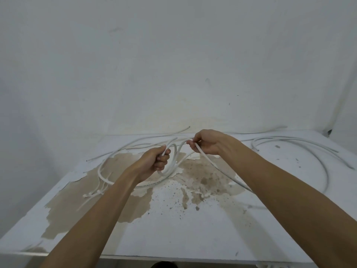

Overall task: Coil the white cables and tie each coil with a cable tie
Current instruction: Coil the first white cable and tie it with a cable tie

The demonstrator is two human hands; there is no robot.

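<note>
Between the two hands, above the middle of the surface (173,229), hangs the white cable (178,151) being wound. Its few finished loops are bunched in the left hand (154,161), fist closed around them, and droop just below that fist. From there one strand arches across to the right hand (207,143), whose fingertips (191,145) pinch it; the loose run falls away beneath the right hand and trails toward the person's right (its far end is hidden by the forearm). The next turn, I judge, travels right to left, so the right hand feeds. Just left of the left forearm lie cable ties (94,194). Well right of the right hand sprawl more uncoiled cables (301,144).
</note>
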